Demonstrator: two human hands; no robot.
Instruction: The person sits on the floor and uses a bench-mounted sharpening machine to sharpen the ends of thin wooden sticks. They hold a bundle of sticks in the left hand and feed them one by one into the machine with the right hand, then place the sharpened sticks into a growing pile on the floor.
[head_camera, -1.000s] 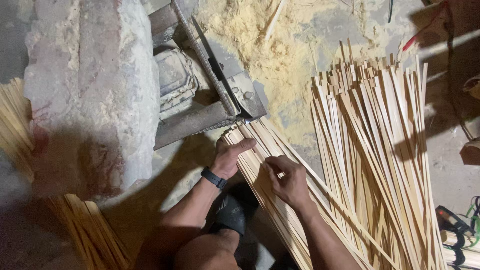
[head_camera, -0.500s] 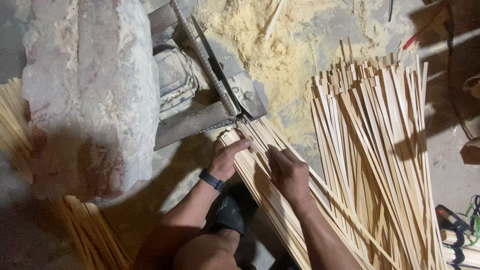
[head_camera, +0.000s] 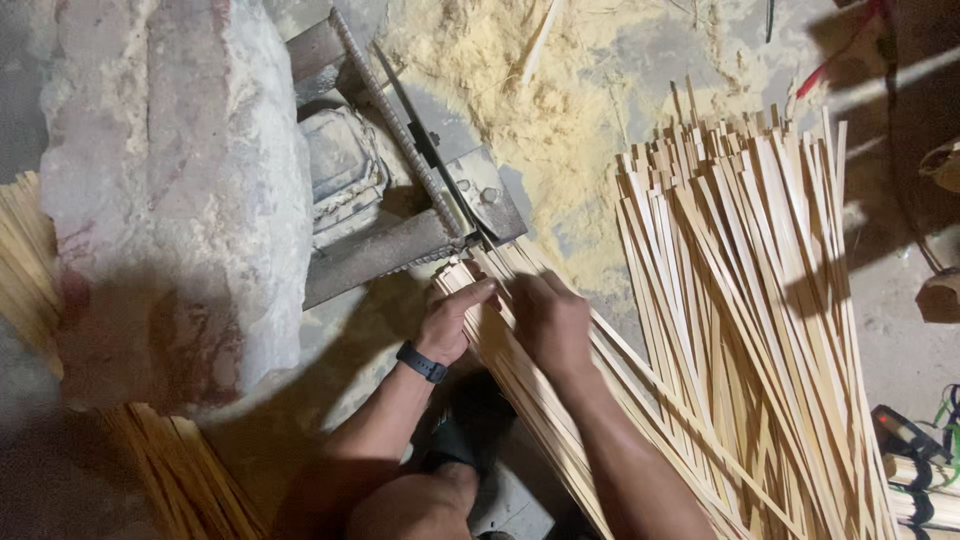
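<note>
A bundle of thin bamboo strips (head_camera: 530, 400) runs diagonally from the lower right up to a dusty metal machine (head_camera: 440, 200). My left hand (head_camera: 452, 318), with a dark band on its wrist, lies on the left side of the bundle's front end, fingers pointing at the machine's mouth. My right hand (head_camera: 552, 322) presses down on the same strips just beside it, fingers curled over them. The strip tips sit right at the machine's metal plate (head_camera: 482, 192).
A large rough stone block (head_camera: 170, 190) fills the left. A wide fan of loose bamboo strips (head_camera: 760, 320) lies on the right. Sawdust (head_camera: 540, 90) covers the floor behind the machine. More strips (head_camera: 180, 470) lie at lower left, and tools (head_camera: 915, 440) at the lower right.
My right hand has slid up along the bundle toward the machine and now sits beside my left hand. The left hand has barely shifted.
</note>
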